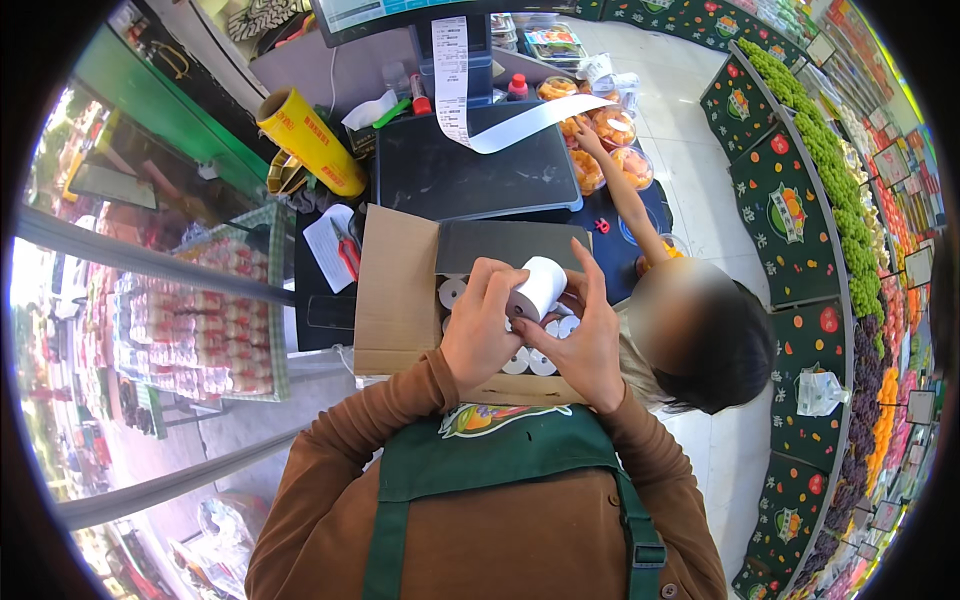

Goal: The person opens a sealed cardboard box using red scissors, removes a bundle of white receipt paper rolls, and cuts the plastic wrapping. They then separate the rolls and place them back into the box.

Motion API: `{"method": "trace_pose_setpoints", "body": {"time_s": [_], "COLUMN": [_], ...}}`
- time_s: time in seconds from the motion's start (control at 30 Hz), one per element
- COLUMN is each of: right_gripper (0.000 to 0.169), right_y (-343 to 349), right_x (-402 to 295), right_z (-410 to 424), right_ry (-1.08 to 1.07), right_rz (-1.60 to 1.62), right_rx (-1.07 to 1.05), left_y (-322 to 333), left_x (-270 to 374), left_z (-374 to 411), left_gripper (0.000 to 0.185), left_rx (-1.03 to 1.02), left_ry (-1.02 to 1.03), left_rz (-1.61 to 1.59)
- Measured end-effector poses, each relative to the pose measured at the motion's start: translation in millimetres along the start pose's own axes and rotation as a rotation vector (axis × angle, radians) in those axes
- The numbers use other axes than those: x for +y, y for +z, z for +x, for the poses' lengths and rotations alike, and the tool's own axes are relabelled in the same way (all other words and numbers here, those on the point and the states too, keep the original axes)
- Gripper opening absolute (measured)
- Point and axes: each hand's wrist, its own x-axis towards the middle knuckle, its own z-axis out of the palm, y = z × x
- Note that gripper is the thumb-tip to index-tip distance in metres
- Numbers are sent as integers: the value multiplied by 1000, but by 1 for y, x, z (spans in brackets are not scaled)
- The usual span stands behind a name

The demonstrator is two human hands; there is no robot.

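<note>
A roll of white paper (545, 283) is held between my left hand (484, 319) and my right hand (581, 330), above an opened cardboard box (397, 292). The thumbs meet near the roll's lower end, and the raised index finger of my right hand stands clear of it. Several more white paper rolls (541, 361) stand in the box, partly hidden by my hands. Beyond the box lies a flat black scale platform (476, 169). A long printed paper strip (452, 82) hangs from the device behind and curls across the platform to the right.
Another person's arm (626, 195) reaches from the right to plastic tubs of orange fruit (589, 169). A yellow film roll (311, 142) leans at the left, above red-handled scissors (347, 251). A monitor (375, 19) stands behind; fruit shelves (855, 247) run along the right.
</note>
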Motion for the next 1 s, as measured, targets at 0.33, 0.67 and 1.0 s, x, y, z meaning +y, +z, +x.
{"method": "trace_pose_setpoints", "body": {"time_s": [0.33,0.67,1.0], "right_gripper": [100,96,93], "right_y": [-7,-63,-85], "right_x": [14,74,63], "right_z": [4,16,13], "right_ry": [-133,-8,-74], "right_rz": [35,367,433], "right_rx": [226,576,681], "left_y": [4,4,12], "left_x": [5,-50,-71], "left_z": [7,-12,-37], "left_gripper": [77,43,18], "left_rx": [-110,-129,-84], "left_ry": [49,-60,-86], "left_rz": [-47,57,24]}}
